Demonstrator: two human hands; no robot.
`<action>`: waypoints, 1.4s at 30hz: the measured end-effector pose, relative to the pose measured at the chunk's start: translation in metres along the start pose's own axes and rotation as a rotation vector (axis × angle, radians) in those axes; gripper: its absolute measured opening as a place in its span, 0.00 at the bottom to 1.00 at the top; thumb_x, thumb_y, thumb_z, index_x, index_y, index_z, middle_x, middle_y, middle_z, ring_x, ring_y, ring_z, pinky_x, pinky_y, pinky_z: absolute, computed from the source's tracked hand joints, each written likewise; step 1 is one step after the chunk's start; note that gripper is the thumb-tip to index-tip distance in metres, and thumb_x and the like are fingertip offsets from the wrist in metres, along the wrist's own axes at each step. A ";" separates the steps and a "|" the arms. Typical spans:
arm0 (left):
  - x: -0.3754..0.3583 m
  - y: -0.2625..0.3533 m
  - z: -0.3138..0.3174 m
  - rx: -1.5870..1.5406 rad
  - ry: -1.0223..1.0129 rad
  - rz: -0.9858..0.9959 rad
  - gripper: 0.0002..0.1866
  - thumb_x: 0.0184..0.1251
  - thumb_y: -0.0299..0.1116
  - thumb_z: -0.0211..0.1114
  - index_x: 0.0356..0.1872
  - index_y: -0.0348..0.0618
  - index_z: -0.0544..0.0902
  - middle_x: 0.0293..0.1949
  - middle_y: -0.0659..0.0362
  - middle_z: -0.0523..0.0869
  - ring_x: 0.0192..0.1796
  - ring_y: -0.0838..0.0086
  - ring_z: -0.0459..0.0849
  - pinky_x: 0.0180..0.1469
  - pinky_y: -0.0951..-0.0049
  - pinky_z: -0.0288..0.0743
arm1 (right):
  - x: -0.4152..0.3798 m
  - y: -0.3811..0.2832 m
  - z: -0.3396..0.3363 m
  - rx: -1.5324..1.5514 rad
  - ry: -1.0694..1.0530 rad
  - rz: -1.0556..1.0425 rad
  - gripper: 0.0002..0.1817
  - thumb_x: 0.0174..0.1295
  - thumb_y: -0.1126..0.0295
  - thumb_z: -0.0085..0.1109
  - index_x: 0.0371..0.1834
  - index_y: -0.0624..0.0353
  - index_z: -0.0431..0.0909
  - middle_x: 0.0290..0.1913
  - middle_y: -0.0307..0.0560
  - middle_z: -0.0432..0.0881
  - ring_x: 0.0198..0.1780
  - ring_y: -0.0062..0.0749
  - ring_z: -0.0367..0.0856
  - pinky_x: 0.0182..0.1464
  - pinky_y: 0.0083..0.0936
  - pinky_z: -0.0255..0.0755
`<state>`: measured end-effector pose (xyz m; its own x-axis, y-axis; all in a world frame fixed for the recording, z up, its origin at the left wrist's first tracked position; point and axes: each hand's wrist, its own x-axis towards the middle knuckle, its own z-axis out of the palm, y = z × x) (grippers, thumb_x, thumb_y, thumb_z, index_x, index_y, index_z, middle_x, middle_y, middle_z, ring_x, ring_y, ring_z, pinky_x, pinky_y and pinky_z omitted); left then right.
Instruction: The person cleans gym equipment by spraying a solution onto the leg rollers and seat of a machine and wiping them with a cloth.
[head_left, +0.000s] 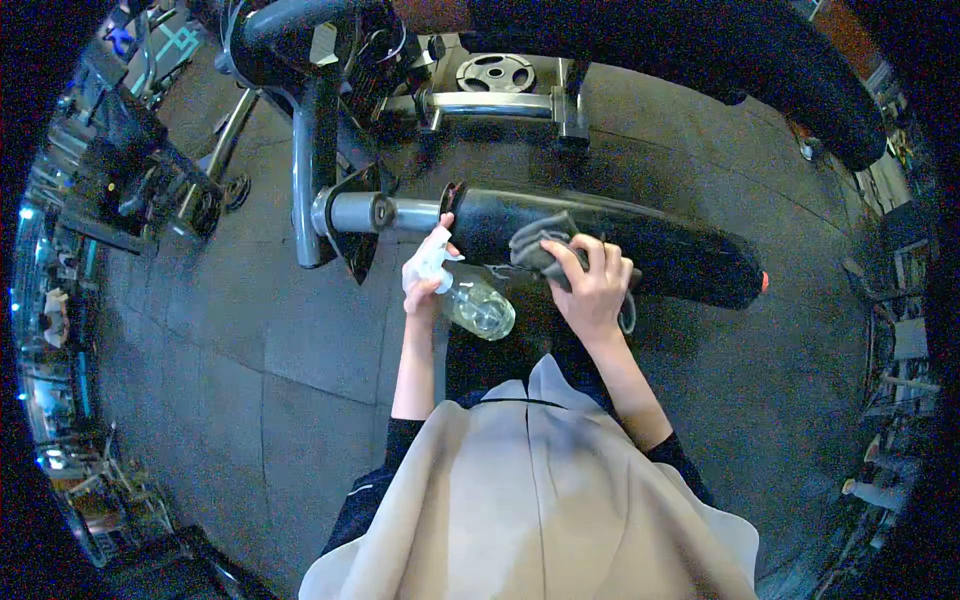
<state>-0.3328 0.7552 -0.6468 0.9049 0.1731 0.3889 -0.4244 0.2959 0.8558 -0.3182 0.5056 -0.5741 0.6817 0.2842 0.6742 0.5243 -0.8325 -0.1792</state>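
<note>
My left hand (422, 275) is closed around the white head of a clear spray bottle (480, 308), which tilts down to the right with liquid inside. One finger of that hand reaches up near the inner end of a black padded roller (670, 240). In my right hand (595, 285) is a bunched dark grey cloth (545, 245), pressed against the pad or just over it; the exact contact is hidden. The pad sits on a metal bar (410, 213) joined to the machine frame.
The grey machine frame (305, 170) rises at the left of the pad, and a large black padded part (700, 45) arches overhead. Behind lies a weight plate (495, 74) near a low metal bar (490, 104). Dark rubber flooring (250, 330) surrounds the machine. More gym equipment stands at the far left.
</note>
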 end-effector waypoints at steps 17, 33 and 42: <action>0.002 0.002 0.003 0.019 0.020 0.031 0.45 0.41 0.49 0.67 0.59 0.22 0.71 0.65 0.42 0.69 0.47 0.69 0.80 0.53 0.70 0.72 | 0.162 0.036 0.132 0.151 -0.933 0.368 0.23 0.50 0.57 0.57 0.48 0.54 0.82 0.53 0.54 0.81 0.55 0.47 0.79 0.56 0.40 0.72; 0.002 0.000 -0.005 -0.012 -0.039 0.025 0.47 0.41 0.51 0.67 0.61 0.23 0.70 0.65 0.40 0.68 0.48 0.68 0.80 0.51 0.69 0.74 | -0.047 0.016 0.004 -0.009 0.188 0.034 0.27 0.40 0.72 0.65 0.49 0.36 0.80 0.46 0.35 0.74 0.47 0.39 0.71 0.49 0.35 0.64; 0.002 0.010 0.010 -0.064 0.062 -0.021 0.48 0.34 0.44 0.66 0.57 0.13 0.67 0.65 0.33 0.66 0.44 0.69 0.81 0.46 0.81 0.71 | 0.050 0.015 0.007 0.007 -0.018 0.241 0.23 0.46 0.65 0.69 0.49 0.43 0.79 0.43 0.39 0.74 0.46 0.38 0.72 0.45 0.36 0.65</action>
<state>-0.3352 0.7493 -0.6338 0.9108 0.2231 0.3474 -0.4081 0.3592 0.8393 -0.2729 0.5105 -0.5479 0.7968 0.0863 0.5981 0.3486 -0.8741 -0.3383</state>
